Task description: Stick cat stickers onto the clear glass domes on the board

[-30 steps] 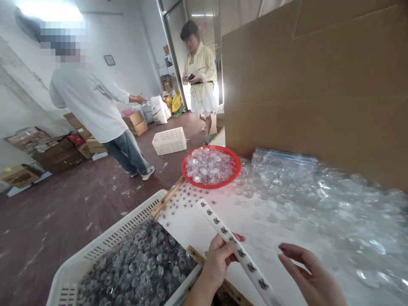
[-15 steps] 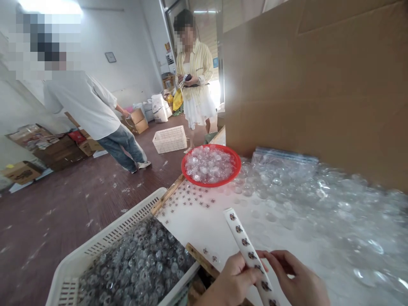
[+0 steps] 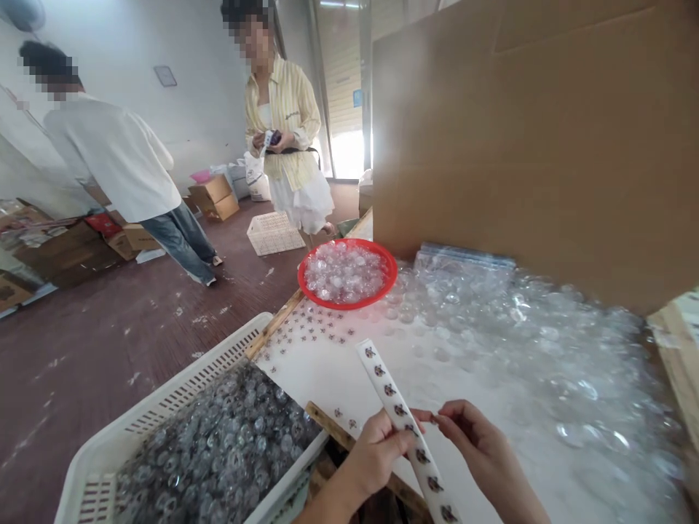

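A white strip [image 3: 397, 407] printed with a row of small dark animal-face stickers slants up from the lower edge. My left hand [image 3: 376, 451] is closed around its middle, thumb on top. Just right of the strip, my right hand [image 3: 478, 444] pinches a tiny brownish piece [image 3: 435, 418], perhaps a sticker; the fingers largely cover it. Beneath both hands is a white tabletop [image 3: 328, 378]. Similar small face pieces [image 3: 306, 327] lie scattered on it at the far left, with a few near my left hand.
Transparent plastic domes [image 3: 568, 378] spread over the table's right side, by a tall cardboard sheet [image 3: 518, 145]. A red basin [image 3: 389, 287] holds more. At lower left stands a white crate [image 3: 164, 393] of small transparent balls. Two people [image 3: 284, 109] stand beyond, near another white crate [image 3: 276, 233].
My right hand has drawn slightly away from the strip with the tiny piece between its fingertips. The view has shifted. The person in white has turned further away.
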`<state>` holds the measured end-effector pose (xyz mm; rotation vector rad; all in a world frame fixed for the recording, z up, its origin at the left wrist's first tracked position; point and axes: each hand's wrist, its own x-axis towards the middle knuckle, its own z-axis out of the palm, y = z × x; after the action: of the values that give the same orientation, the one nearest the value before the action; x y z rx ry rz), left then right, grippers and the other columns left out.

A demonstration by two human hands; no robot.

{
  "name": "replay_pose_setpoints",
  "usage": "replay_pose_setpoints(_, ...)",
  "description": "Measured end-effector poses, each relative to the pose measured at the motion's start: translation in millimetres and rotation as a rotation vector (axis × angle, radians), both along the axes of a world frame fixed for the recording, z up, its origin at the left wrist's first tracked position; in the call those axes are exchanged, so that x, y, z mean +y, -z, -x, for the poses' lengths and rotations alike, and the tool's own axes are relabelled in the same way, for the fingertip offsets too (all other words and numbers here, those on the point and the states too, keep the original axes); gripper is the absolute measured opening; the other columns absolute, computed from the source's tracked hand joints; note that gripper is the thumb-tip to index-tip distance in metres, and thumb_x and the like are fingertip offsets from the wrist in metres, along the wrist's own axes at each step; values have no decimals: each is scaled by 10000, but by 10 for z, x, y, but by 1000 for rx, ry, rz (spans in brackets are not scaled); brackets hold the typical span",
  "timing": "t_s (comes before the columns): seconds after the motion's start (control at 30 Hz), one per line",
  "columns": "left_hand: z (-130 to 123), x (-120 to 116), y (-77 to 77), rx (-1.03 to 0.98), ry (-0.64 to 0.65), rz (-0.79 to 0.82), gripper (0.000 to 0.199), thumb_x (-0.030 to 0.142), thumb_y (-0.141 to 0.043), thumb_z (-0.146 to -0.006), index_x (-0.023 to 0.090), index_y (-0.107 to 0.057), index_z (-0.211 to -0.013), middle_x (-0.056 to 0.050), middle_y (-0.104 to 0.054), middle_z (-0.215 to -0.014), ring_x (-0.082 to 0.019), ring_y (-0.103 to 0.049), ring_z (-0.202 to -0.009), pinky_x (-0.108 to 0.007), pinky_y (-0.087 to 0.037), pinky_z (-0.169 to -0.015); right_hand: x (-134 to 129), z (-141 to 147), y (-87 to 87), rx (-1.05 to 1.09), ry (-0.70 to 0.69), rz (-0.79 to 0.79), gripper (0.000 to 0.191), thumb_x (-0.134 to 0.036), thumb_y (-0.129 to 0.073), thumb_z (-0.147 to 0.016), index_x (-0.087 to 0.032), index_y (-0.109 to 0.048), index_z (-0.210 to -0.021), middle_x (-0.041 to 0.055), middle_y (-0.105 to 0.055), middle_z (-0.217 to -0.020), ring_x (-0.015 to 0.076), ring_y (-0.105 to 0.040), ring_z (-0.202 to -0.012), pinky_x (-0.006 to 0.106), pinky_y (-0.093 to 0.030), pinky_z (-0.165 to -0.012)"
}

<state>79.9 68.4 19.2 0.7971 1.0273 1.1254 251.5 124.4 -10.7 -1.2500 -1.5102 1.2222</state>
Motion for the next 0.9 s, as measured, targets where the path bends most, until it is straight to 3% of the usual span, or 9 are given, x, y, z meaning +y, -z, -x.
replay_pose_setpoints(0.1,12,-20,-34,41,-7,12,349,420,-754,-757,164,-761,-995,-109,-728,-1105,-264,-629,-934,-360,-467,-845,-44,34,-3,-59,51,-70,312,-509,-595,-854,-211,-570,-766,2,-582,-632,150,-537,-567,271,-455,-538)
replay_pose_setpoints(0.27,63,-57,-76,111,8,-60,285,393,-722,-805,170,-767,-975,-121,-727,-1169,-331,-606,-1146,-404,-423,-1015,-137,106,-16,13,107,-71,326,-490,-645,-839,-199,-592,-975,23,-636,-725,166,-582,-632,291,-482,-584)
replay_pose_setpoints(0.43,160,-132,21,211,77,-92,297,395,-661,-867,194,-745,-1069,-111,-656,-1339,-317,-567,-1243,-408,-407,-1062,-128,84,-75,-51,124,-127,170,-359,-644,-851,-209,-615,-777,30,-646,-736,165,-597,-689,310,-507,-671)
replay_pose_setpoints(0.53,254,-191,108,313,-8,-120,285,380,-634,-900,218,-733,-1113,-90,-597,-1423,-290,-557,-1252,-379,-402,-1066,-65,-27,-105,-24,254,-221,105,-288,-633,-846,-219,-613,-769,37,-622,-809,177,-606,-801,308,-517,-708)
replay_pose_setpoints(0.63,314,-206,183,339,-210,-120,320,403,-623,-914,225,-708,-1166,-92,-606,-1404,-267,-587,-1193,-355,-458,-994,-65,-79,-119,22,330,-258,77,-298,-650,-847,-227,-623,-833,78,-611,-1007,217,-597,-1032,316,-536,-750)
replay_pose_setpoints(0.7,310,-194,214,316,-324,-108,343,427,-634,-907,226,-695,-1178,-95,-623,-1369,-254,-614,-1131,-333,-504,-904,-139,-13,-115,46,249,-245,140,-306,-662,-858,-241,-626,-977,88,-607,-1112,215,-597,-1067,333,-542,-792)
replay_pose_setpoints(0.77,277,-181,223,281,-390,-110,337,437,-647,-900,225,-695,-1156,-94,-630,-1343,-244,-625,-1095,-318,-520,-856,-255,115,-100,68,86,-201,357,-295,-690,-850,-262,-574,-1186,85,-623,-1153,198,-623,-1014,351,-539,-834)
replay_pose_setpoints(0.83,236,-180,215,253,-419,-119,312,435,-651,-898,218,-700,-1117,-91,-643,-1298,-234,-631,-1064,-316,-518,-854,-367,251,-76,94,-42,-124,544,-268,-691,-850,-271,-467,-1346,66,-660,-1076,180,-646,-925,340,-535,-813)
replay_pose_setpoints(0.9,208,-191,196,223,-430,-118,293,428,-667,-887,210,-706,-1078,-88,-665,-1227,-221,-637,-1016,-309,-512,-845,-438,344,-52,126,-86,-39,612,-241,-662,-863,-261,-387,-1409,24,-671,-920,161,-646,-813,303,-523,-732)
